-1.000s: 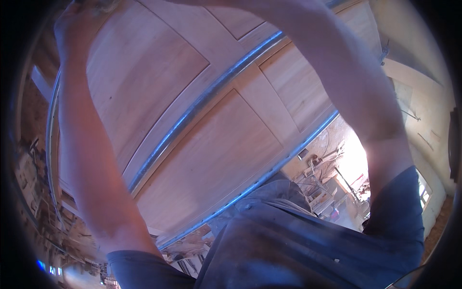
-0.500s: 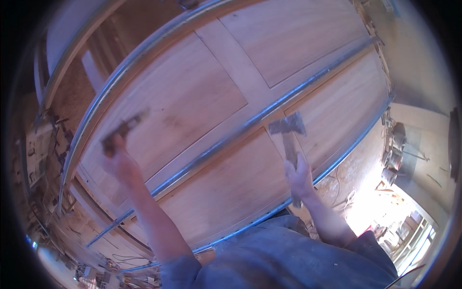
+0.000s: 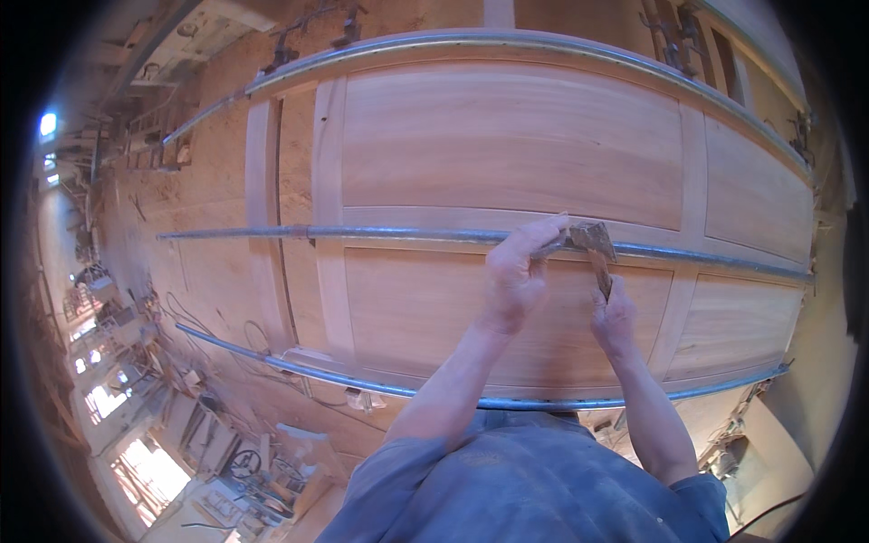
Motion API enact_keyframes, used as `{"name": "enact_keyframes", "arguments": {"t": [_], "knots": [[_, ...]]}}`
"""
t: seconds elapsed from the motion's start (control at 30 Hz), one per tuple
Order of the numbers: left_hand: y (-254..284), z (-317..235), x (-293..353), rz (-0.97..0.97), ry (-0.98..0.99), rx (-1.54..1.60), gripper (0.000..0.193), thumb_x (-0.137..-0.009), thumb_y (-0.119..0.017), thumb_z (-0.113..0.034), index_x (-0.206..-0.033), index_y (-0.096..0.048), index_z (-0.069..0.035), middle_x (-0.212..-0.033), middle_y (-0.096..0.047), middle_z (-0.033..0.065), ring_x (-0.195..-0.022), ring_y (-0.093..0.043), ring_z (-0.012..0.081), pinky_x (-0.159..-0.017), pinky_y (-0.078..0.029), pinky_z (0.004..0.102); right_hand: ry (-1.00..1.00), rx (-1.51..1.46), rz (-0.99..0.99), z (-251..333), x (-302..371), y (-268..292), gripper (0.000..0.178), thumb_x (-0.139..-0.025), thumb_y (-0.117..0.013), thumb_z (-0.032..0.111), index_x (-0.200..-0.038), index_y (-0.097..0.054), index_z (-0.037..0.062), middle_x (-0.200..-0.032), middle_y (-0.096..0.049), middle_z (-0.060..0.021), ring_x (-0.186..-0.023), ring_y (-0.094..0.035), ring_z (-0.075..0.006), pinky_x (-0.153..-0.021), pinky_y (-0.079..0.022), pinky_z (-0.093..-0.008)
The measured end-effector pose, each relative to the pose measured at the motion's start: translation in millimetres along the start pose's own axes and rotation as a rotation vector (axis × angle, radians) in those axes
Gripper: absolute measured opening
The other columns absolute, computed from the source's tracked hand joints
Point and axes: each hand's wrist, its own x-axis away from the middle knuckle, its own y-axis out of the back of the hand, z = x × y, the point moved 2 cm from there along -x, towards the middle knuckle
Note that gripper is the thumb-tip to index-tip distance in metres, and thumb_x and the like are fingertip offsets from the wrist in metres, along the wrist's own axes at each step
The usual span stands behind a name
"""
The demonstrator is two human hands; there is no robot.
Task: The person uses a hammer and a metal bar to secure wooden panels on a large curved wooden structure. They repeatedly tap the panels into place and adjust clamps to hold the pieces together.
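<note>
My right hand [image 3: 615, 315] is closed around the short wooden handle of a small hatchet [image 3: 593, 241], its dark metal head upward. Just to its left, my left hand [image 3: 518, 271] is closed, fingers stretched toward the hatchet head. A dark piece shows under those fingers, but its kind is hidden. Both hands are above the middle metal clamp bar [image 3: 407, 234], which crosses a large pale wooden panelled door [image 3: 507, 136] lying flat. Whether the hatchet touches the dark piece I cannot tell.
Further clamp bars run along the far edge [image 3: 507, 38] and near edge [image 3: 362, 384] of the door. Dark clamp fittings [image 3: 665, 41] stand beyond it. A loose cable [image 3: 258, 337] lies at the left, with piled workshop clutter [image 3: 244, 466] at the lower left.
The view has turned, so the door now lies nearly level across it. My left hand, apart at the far left before with a dark object, is now beside the hatchet head. The right hand keeps the hatchet.
</note>
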Motion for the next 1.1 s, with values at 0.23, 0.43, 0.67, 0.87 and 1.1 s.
{"name": "enact_keyframes", "arguments": {"t": [0.23,0.43,0.67,0.87,1.1], "knots": [[86.2,-6.4,22.7,0.017,-0.241,-0.279,0.045,-0.076,-0.058,0.023,-0.114,-0.07,0.002,-0.119,-0.074,0.0189,-0.117,-0.07,0.0363,-0.103,-0.055,0.0417,-0.09,0.184,-0.08,6.5,-12.7,-33.6,0.027,-0.101,-0.062,0.018,-0.122,-0.053,0.0047,-0.096,-0.069,-0.0283,-0.092,-0.066,-0.0506,-0.074,-0.05,-0.0565],[161.2,-13.1,26.7,0.074,-0.352,-0.545,0.042,-0.069,-0.066,0.018,-0.107,-0.068,0.001,-0.124,-0.072,0.0194,-0.121,-0.067,0.0406,-0.106,-0.054,0.0481,-0.112,0.303,-0.111,12.6,-13.0,-35.5,0.03,-0.101,-0.062,0.02,-0.124,-0.052,0.0042,-0.099,-0.069,-0.0279,-0.096,-0.066,-0.051,-0.077,-0.05,-0.0559],[226.1,-7.9,4.7,0.14,-0.386,-0.673,0.038,-0.07,-0.069,0.015,-0.104,-0.068,0.0,-0.123,-0.072,0.0173,-0.122,-0.066,0.0392,-0.106,-0.054,0.0497,-0.115,0.349,-0.137,7.2,-11.8,-35.6,0.03,-0.1,-0.063,0.019,-0.124,-0.054,0.0028,-0.102,-0.069,-0.0284,-0.099,-0.066,-0.0497,-0.079,-0.051,-0.0539],[273.3,-7.0,-5.8,0.201,-0.37,-0.737,0.035,-0.067,-0.069,0.016,-0.099,-0.066,0.001,-0.122,-0.072,0.0174,-0.122,-0.066,0.0404,-0.105,-0.055,0.0489,-0.1,0.372,-0.131,8.4,-13.5,-38.9,0.029,-0.1,-0.063,0.017,-0.124,-0.055,0.0021,-0.103,-0.069,-0.027,-0.101,-0.068,-0.0473,-0.082,-0.053,-0.0513],[309.7,-3.3,-14.2,0.223,-0.343,-0.682,0.043,-0.056,-0.069,0.014,-0.096,-0.064,-0.001,-0.12,-0.072,0.0154,-0.122,-0.067,0.0385,-0.103,-0.058,0.0479,-0.039,0.331,-0.202,14.6,-10.2,-39.7,0.023,-0.102,-0.062,0.019,-0.117,-0.054,0.0031,-0.089,-0.065,-0.0254,-0.086,-0.065,-0.0486,-0.07,-0.05,-0.0519]]}}
